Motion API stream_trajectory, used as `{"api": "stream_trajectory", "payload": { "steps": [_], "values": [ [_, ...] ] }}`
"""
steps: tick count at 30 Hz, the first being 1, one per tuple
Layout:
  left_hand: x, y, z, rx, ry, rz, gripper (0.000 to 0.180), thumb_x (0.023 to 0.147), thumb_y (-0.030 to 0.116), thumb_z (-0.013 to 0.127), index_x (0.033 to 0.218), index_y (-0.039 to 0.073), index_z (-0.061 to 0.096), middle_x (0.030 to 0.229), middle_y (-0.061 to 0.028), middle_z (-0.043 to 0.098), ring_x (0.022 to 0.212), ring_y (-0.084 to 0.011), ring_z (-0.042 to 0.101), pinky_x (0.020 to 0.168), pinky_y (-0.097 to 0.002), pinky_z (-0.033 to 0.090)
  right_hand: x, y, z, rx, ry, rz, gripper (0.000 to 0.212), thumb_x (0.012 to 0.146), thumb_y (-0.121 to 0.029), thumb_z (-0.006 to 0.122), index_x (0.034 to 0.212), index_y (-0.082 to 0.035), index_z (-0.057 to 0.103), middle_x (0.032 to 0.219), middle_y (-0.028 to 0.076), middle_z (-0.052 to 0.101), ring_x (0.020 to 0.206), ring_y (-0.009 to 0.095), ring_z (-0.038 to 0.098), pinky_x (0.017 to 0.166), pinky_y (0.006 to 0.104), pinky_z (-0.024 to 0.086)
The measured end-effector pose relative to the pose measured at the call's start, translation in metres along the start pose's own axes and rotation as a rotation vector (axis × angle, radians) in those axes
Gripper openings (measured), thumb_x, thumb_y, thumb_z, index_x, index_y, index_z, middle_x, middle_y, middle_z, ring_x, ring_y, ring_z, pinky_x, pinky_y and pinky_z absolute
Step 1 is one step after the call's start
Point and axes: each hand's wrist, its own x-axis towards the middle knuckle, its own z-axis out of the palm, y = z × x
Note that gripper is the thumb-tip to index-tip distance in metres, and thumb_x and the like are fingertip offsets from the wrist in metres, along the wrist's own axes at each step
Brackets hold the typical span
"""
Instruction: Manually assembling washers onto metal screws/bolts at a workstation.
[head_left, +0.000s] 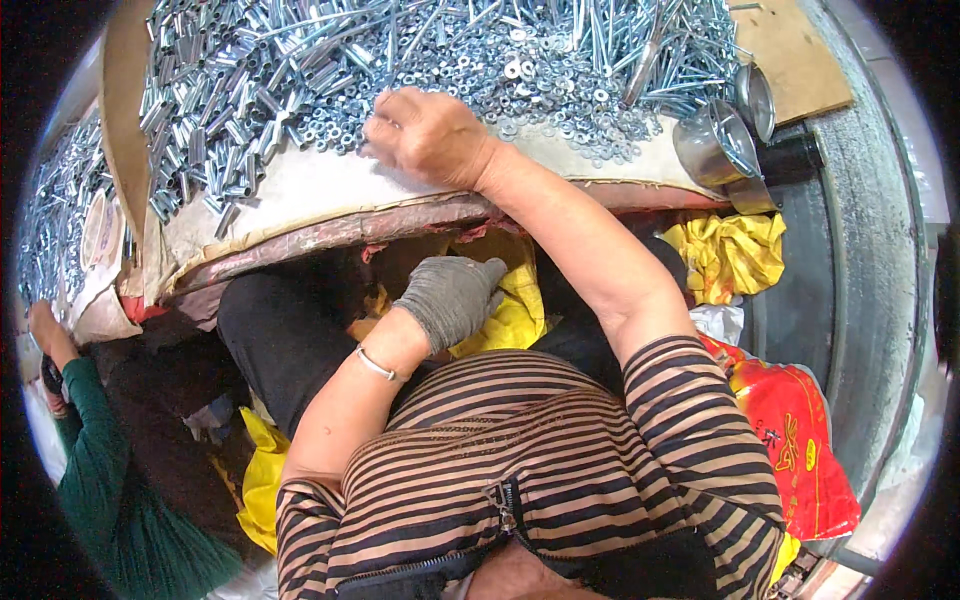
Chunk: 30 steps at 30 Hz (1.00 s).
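Here, the bare right hand (428, 135) rests on small, shiny silver nuts (480, 75).

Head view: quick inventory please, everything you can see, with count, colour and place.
metal sleeves: too many to count, silver, table's left
nuts and washers: heap, silver, table middle
long bolts: many, silver, table's right
metal cups: two, steel, right table edge
cardboard: one, brown, top right
yellow bag: one, in the lap
red bag: one, lower right
co-worker's sleeve: one, green, lower left
bangle: one, silver, left wrist
left hand: grey glove, over the lap
right hand: bare, closed, at the nuts
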Motion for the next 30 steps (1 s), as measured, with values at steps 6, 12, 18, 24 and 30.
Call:
{"api": "stream_trajectory", "payload": {
  "steps": [6, 12, 18, 24, 30],
  "values": [
    [0.002, -0.009, 0.017, -0.197, 0.261, 0.074, 0.026, 0.084, 0.025, 0.056, 0.105, 0.01, 0.058, 0.085, -0.016, 0.064, 0.078, -0.0376, 0.061, 0.067, -0.0472, 0.048, -0.05, 0.031, -0.031, -0.066, 0.336, 0.6, 0.017, 0.077, -0.01, 0.068, 0.092, -0.012, 0.06, 0.082, 0.006, 0.058, 0.068, 0.025, 0.061, 0.057, 0.0334, 0.05],
    [0.008, -0.007, 0.013, -0.163, 0.215, -0.016, 0.024, 0.085, 0.022, 0.054, 0.106, 0.01, 0.059, 0.088, -0.0163, 0.065, 0.081, -0.0378, 0.061, 0.07, -0.0459, 0.049, -0.09, 0.05, -0.039, -0.249, -0.067, 0.628, 0.012, 0.077, -0.016, 0.063, 0.088, -0.013, 0.061, 0.082, 0.007, 0.052, 0.074, 0.027, 0.06, 0.057, 0.039, 0.05],
    [0.012, -0.013, 0.02, -0.305, 0.419, 0.038, 0.023, 0.086, 0.018, 0.055, 0.105, 0.008, 0.061, 0.089, -0.019, 0.063, 0.081, -0.0363, 0.062, 0.07, -0.0422, 0.049, -0.105, 0.055, -0.042, -0.261, 0.058, 0.785, 0.012, 0.08, -0.016, 0.065, 0.092, -0.014, 0.065, 0.082, 0.008, 0.058, 0.073, 0.029, 0.061, 0.061, 0.0391, 0.049],
    [0.004, -0.013, 0.003, -0.866, 0.341, -0.123, 0.02, 0.087, 0.013, 0.052, 0.102, 0.001, 0.061, 0.069, -0.0051, 0.059, 0.059, -0.0101, 0.055, 0.053, -0.0258, 0.045, -0.148, 0.086, -0.103, -0.237, 0.571, 0.954, 0.012, 0.085, -0.015, 0.061, 0.089, -0.005, 0.066, 0.081, 0.011, 0.066, 0.073, 0.026, 0.064, 0.067, 0.0344, 0.049],
    [0.004, 0.002, 0.001, -1.198, 0.362, -0.092, 0.02, 0.089, 0.014, 0.053, 0.099, -0.001, 0.06, 0.063, -0.0005, 0.054, 0.05, -0.007, 0.051, 0.047, -0.0208, 0.04, -0.186, 0.121, -0.214, -0.652, -0.029, 1.373, 0.024, 0.084, -0.025, 0.059, 0.096, -0.006, 0.065, 0.091, 0.018, 0.066, 0.082, 0.037, 0.064, 0.073, 0.0444, 0.05]
  ]
}}
